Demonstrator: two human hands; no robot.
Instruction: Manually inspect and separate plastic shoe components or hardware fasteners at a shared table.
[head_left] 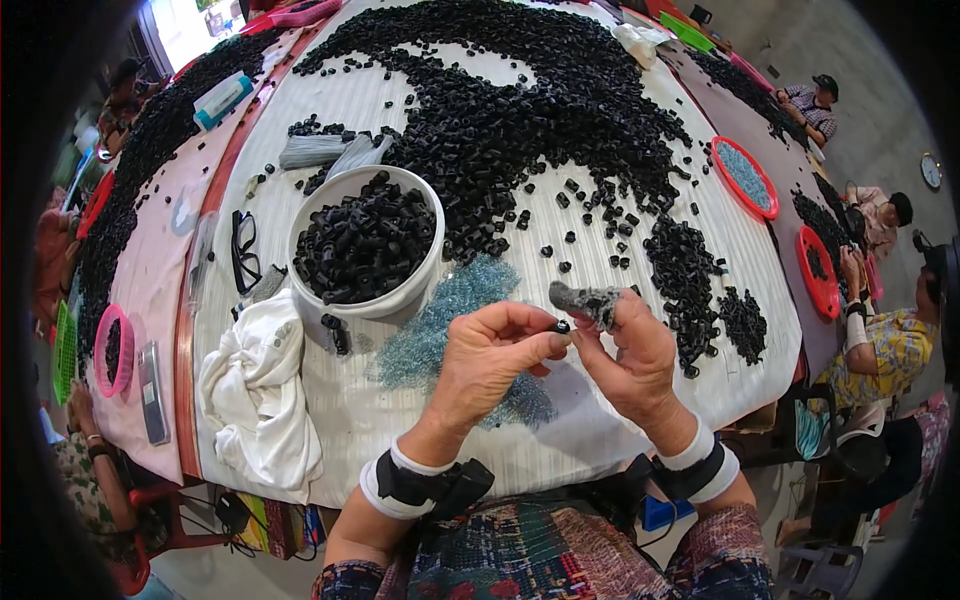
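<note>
Wristbands, two, white with black straps, sit one at each wrist. The left hand has thumb and index fingers almost closed, pinching one small black cylindrical part above the worktop; the right hand has its tips right beside it, their grip impossible to tell, a ragged grey wrap seemingly covering the index finger. Beyond, one pile of tiny translucent blue pieces is partly hidden. Leftward lie one crumpled white cloth, one white bucket full of black parts and one pair of eyeglasses. Farther, a black heap defies counting, its far end indistinct.
</note>
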